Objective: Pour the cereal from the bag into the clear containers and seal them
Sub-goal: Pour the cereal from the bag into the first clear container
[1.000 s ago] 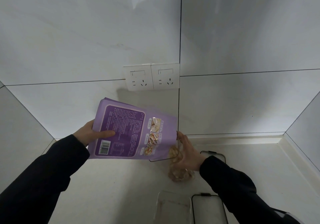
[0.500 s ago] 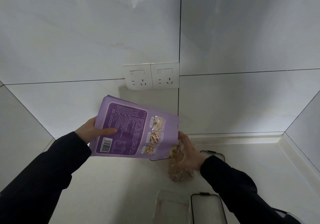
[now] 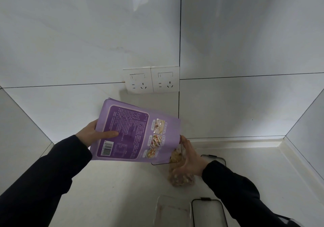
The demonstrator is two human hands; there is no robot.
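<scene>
Cereal (image 3: 175, 157) spills from the mouth of a purple bag (image 3: 138, 135) tipped over a clear container (image 3: 181, 172) on a pale kitchen counter (image 3: 114, 191). The left hand (image 3: 95, 134) grips the bag's bottom end, thumb laid flat across the printed back panel just above the barcode, the other fingers hidden behind the pouch. The bag slants down to the right, its lower corner overlapping the container's dark rim. The right hand (image 3: 190, 158) wraps around the far side of that container, fingers curled on its wall, fingertips close to the bag's edge; the vessel stands on the counter with a mixed layer of flakes and pinkish pieces already gathered at its base. Both forearms are in dark sleeves.

Near the bottom edge of the view stands a second clear container (image 3: 172, 211), uncovered; whether it holds anything cannot be made out. Just beside it on the right lies a dark-framed lid (image 3: 208, 212) with a clip at its top edge. Another lid (image 3: 216, 158) of the same kind lies behind the right wrist, partly hidden by the sleeve. Neither lid is on a container.

Behind the scene, large glossy white wall tiles (image 3: 245, 33) with dark joints meet the counter at a raised lip, and a pair of white wall sockets (image 3: 151, 80) sits side by side above the bag, nothing plugged into them.
</scene>
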